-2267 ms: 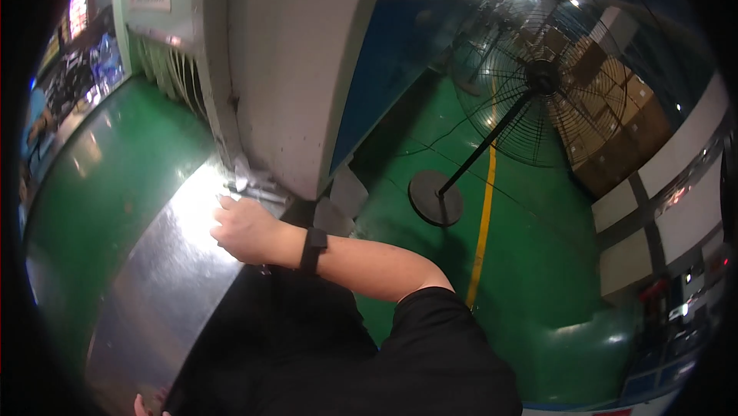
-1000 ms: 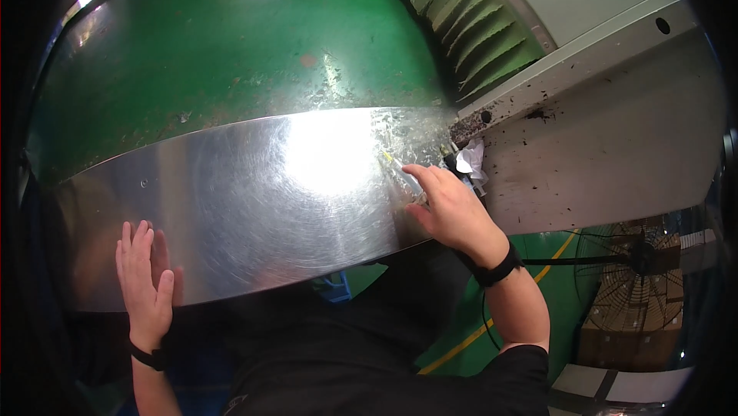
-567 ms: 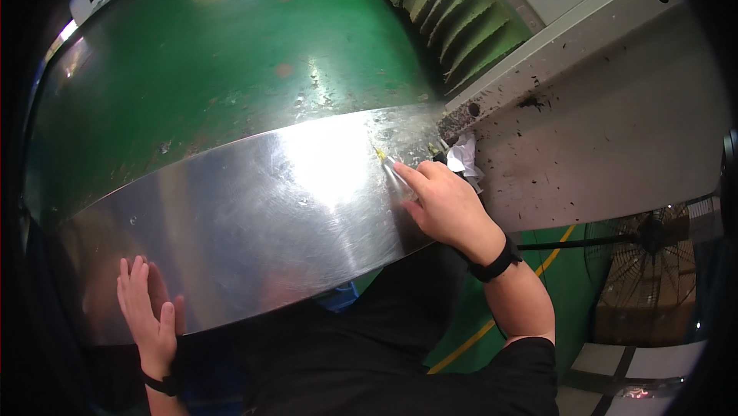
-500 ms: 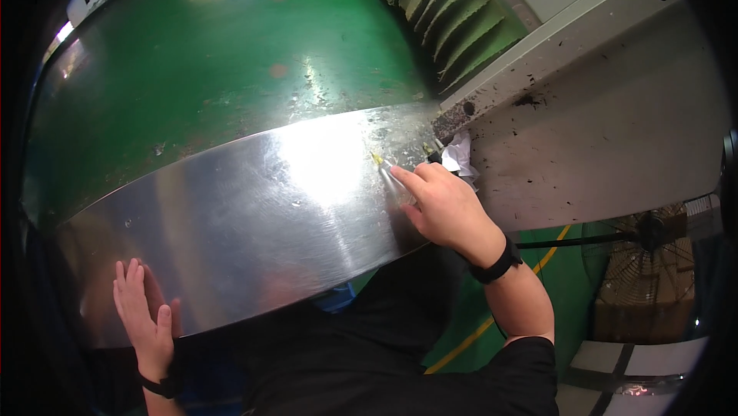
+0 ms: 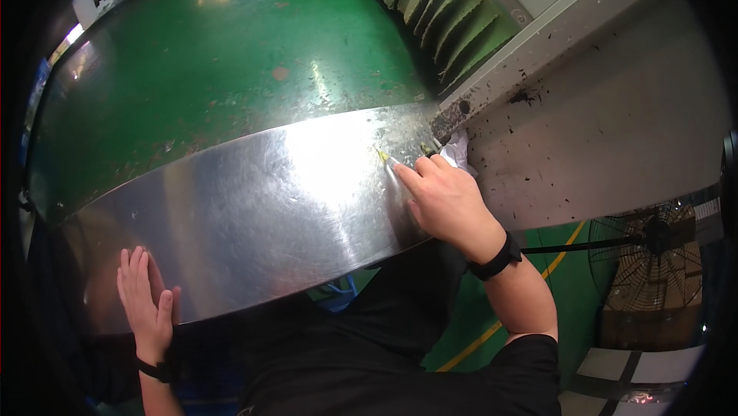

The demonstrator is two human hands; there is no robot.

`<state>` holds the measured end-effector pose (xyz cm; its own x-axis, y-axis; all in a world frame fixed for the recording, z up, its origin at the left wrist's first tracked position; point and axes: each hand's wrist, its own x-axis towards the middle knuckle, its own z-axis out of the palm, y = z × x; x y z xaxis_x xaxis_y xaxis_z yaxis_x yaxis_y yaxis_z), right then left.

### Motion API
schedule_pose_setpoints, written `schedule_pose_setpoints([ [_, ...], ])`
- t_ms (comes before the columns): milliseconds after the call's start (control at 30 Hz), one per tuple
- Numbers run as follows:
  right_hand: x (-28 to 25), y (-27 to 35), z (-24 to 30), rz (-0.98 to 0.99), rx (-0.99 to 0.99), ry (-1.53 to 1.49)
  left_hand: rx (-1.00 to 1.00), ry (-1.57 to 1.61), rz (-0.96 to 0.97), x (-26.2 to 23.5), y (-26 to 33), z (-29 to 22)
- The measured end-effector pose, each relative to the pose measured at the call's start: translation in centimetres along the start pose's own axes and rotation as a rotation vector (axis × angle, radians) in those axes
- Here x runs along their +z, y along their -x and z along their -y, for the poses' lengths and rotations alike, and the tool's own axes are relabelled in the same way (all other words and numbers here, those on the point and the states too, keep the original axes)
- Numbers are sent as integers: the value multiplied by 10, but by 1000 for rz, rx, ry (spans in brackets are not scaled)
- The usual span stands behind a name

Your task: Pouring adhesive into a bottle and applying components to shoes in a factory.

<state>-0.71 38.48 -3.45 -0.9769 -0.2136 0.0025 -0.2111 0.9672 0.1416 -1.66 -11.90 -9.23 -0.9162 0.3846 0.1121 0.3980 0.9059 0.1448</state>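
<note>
A curved, scratched sheet-metal strip (image 5: 231, 216) runs across the front of a green table surface (image 5: 231, 55). My left hand (image 5: 147, 297) lies flat on the strip's left end, fingers together and straight, holding nothing. Over its right part is my right hand (image 5: 446, 197), index finger stretched forward and the other fingers curled. A slim, pale tool with a yellow tip (image 5: 383, 155) projects beyond that index fingertip, pointing up and left against the metal. Most of the tool is hidden beneath the hand, so its exact kind does not show.
Crumpled white paper (image 5: 457, 151) lies just beyond my right hand, beside small dark pieces. A grey machine panel (image 5: 600, 124) with black smudges stands at the right, and green ragged strip flaps (image 5: 453, 24) hang behind. A black fan (image 5: 653, 239) is at the lower right.
The view has shifted slightly. My right hand and the yellow-tipped tool have moved a little to the right. My left hand still rests flat on the metal.
</note>
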Motion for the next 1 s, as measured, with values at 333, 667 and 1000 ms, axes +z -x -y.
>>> schedule_pose_setpoints([
  [333,-7,-4,0,100,77,-452,-29,-3,-4,4,12,11],
  [667,-14,13,13,-93,112,-682,105,-130,-8,13,-2,31],
  [1000,-27,12,150,-231,-553,-1548,-183,1327,275,-48,-25,-59],
])
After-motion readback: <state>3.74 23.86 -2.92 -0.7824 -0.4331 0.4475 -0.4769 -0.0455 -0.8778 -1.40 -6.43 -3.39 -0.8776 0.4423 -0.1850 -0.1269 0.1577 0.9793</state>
